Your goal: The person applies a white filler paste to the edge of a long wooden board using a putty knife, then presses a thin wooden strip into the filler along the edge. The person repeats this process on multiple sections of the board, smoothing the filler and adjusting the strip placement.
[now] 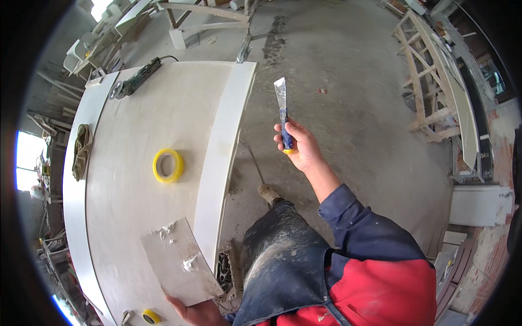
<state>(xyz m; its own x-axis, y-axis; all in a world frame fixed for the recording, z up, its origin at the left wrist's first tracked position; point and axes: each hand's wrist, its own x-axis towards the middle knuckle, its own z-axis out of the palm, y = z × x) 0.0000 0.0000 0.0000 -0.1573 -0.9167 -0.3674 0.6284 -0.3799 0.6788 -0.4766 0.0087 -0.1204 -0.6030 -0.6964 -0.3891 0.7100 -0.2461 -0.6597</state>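
My right hand (298, 142) is closed around the blue and yellow handle of a putty knife (281, 100), raised over the floor to the right of the table. White paste coats its blade, which points away from me. Down at the lower left, my left hand (194, 311) grips the near edge of a flat grey board (176, 263) carrying smears of white paste. That board is held over the right side of a large pale panel table (136, 125). Most of the left fingers are hidden beneath the board.
On the table lie a roll of yellow tape (168, 165), an angle grinder (136, 79), a folded olive cloth (82, 152) and a smaller yellow roll (150, 317). White strips (220, 146) run along its sides. Wooden frames (429, 81) stand at the far right, another (206, 16) behind the table.
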